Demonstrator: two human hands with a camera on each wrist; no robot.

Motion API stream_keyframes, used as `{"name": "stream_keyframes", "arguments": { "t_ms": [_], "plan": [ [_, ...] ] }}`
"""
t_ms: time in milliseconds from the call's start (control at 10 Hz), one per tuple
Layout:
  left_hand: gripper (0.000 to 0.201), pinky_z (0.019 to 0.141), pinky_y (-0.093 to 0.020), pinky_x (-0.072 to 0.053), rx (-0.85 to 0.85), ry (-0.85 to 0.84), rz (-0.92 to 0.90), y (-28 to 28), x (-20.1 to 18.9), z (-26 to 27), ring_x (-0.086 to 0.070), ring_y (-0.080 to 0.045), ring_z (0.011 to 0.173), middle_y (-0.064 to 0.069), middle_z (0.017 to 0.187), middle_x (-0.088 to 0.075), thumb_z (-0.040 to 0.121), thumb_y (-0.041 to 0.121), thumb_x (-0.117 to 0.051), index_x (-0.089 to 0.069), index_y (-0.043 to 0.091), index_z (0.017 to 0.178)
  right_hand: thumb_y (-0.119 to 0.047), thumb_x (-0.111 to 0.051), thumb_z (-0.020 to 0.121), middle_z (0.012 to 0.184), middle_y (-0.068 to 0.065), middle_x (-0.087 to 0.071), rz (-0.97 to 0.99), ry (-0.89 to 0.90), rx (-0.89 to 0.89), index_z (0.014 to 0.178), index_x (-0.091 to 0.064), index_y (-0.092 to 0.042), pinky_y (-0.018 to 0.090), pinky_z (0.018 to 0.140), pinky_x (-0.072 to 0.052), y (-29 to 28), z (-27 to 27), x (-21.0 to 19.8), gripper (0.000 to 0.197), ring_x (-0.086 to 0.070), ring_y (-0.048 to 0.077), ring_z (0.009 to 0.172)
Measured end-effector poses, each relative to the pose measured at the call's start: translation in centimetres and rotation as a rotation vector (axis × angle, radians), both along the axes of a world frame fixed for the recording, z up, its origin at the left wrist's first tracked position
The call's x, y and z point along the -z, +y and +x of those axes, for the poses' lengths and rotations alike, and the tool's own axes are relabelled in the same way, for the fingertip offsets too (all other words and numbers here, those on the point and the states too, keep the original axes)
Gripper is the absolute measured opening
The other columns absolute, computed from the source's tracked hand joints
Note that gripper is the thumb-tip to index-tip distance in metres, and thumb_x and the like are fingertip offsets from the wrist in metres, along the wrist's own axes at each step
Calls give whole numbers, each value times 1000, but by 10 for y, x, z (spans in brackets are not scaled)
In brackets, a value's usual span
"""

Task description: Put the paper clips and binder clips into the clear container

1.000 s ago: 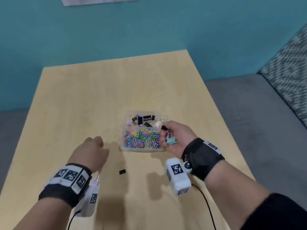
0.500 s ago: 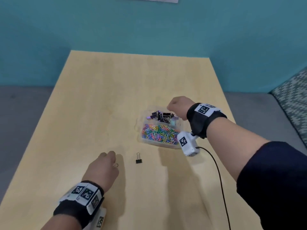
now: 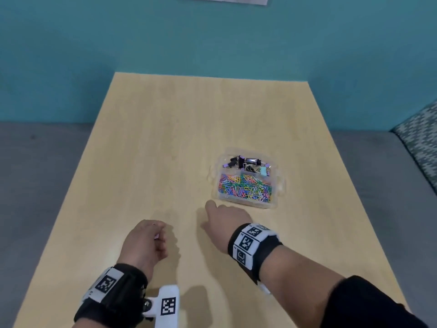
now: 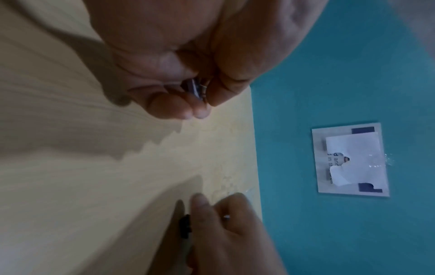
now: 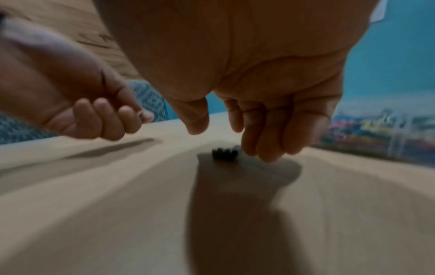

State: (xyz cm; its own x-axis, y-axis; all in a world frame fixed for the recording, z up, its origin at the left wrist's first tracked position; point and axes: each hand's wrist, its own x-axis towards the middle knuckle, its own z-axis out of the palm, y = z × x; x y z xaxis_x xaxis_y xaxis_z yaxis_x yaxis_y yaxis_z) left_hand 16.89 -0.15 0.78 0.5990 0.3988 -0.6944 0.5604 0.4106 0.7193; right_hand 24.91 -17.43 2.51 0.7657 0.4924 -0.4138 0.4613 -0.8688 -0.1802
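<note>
Sitting toward the right side of the worktop (image 3: pixel 165 138), the clear container (image 3: pixel 281 185) already carries most of the load: coloured paper clips (image 3: pixel 246 189) heaped in its near compartment, binder clips (image 3: pixel 246 163) in black, purple and mint piled in the far one. One black binder clip (image 5: pixel 223 153) is out on the wood, just short of the container's near-left corner; the head view hides it under the right hand (image 3: pixel 227 220).

And that right hand is right on top of it! Palm down, fingers (image 5: pixel 270 141) straight and hanging loose, tips just beside the clip, thumb spread apart on the other side. Nothing is gripped; whether a fingertip actually touches the clip is too blurred to call.

Over to the left hand (image 3: pixel 146 242), low over the worktop, near the right one and closer to the person. It is curled up tight, and the left wrist view shows thumb and fingertips pinching a small clip (image 4: pixel 196 89), purplish with a glint of metal. It is too small and blurred to say which sort.

Both wrists wear black bands with white marker tags. Behind the worktop stands a teal wall (image 3: pixel 212 43) with a paper notice (image 4: pixel 350 160) stuck on it, grey floor on both sides, and a patterned rug (image 3: pixel 421 143) at far right.
</note>
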Motion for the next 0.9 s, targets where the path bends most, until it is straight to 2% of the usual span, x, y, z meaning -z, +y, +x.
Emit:
{"name": "stream_keyframes", "arguments": {
  "t_ms": [100, 200, 300, 400, 500, 600, 700, 800, 900],
  "plan": [
    [16, 47, -28, -35, 56, -13, 92, -7, -9, 17, -42, -19, 49, -9, 70, -53, 87, 1, -42, -55, 7, 93, -11, -51, 86, 99, 12, -58, -22, 51, 42, 108, -34, -13, 39, 59, -38, 6, -6, 16, 28, -58, 36, 85],
    [20, 55, -35, -38, 221, -48, 250, -20, -25, 49, -48, -21, 51, -11, 74, -61, 81, -1, -44, -57, 10, 91, -3, -50, 78, 97, 15, -57, 8, 78, 34, 110, -35, -11, 39, 59, -38, 4, -8, 12, 36, -59, 37, 85],
    [19, 57, -34, -46, 406, -121, 358, -39, -43, 92, -51, -22, 55, -12, 76, -64, 82, -5, -46, -61, 6, 87, -15, -51, 83, 96, 14, -59, 77, 154, 23, 105, -41, -11, 37, 62, -40, -10, 0, -7, 25, -58, 35, 85],
    [24, 57, -31, -50, 555, -197, 458, -58, -54, 137, -53, -22, 59, -13, 81, -64, 85, -5, -43, -63, 7, 83, -15, -46, 84, 84, 11, -58, 369, 272, 221, 83, -47, -14, 35, 63, -41, -39, 26, -21, 1, -55, 30, 77],
    [25, 68, -38, -54, 706, -233, 595, -72, -55, 174, -59, -23, 66, -6, 84, -68, 85, 1, -47, -66, 17, 83, -2, -45, 82, 75, 10, -61, 828, 382, 780, 81, -51, -18, 37, 62, -50, -71, 69, -31, 17, -60, 27, 65],
    [24, 76, -39, -55, 847, -256, 758, -89, -52, 196, -64, -24, 79, 0, 90, -69, 87, 8, -49, -67, 24, 87, 0, -46, 80, 80, 12, -68, 966, 261, 1019, 83, -51, -21, 37, 55, -51, -99, 113, -30, 21, -61, 28, 60],
    [24, 75, -35, -53, 909, -232, 851, -107, -50, 206, -64, -22, 80, 0, 97, -70, 91, 12, -48, -67, 26, 96, -10, -46, 74, 79, 9, -67, 766, 153, 906, 78, -52, -25, 46, 60, -56, -110, 137, -23, 17, -65, 35, 70],
    [33, 86, -31, -48, 950, -240, 852, -116, -45, 208, -61, -18, 101, 1, 126, -61, 95, 19, -46, -57, 29, 125, -15, -48, 84, 96, 6, -66, 554, 117, 703, 99, -59, -22, 37, 73, -54, -109, 146, -29, 20, -63, 30, 83],
    [46, 97, -30, -41, 942, -241, 847, -109, -45, 194, -50, -18, 122, 1, 143, -45, 96, 30, -46, -39, 32, 142, -29, -49, 92, 127, 7, -58, 436, 109, 562, 131, -49, -17, 30, 85, -45, -116, 143, -40, 41, -59, 25, 104]
  ]
}}
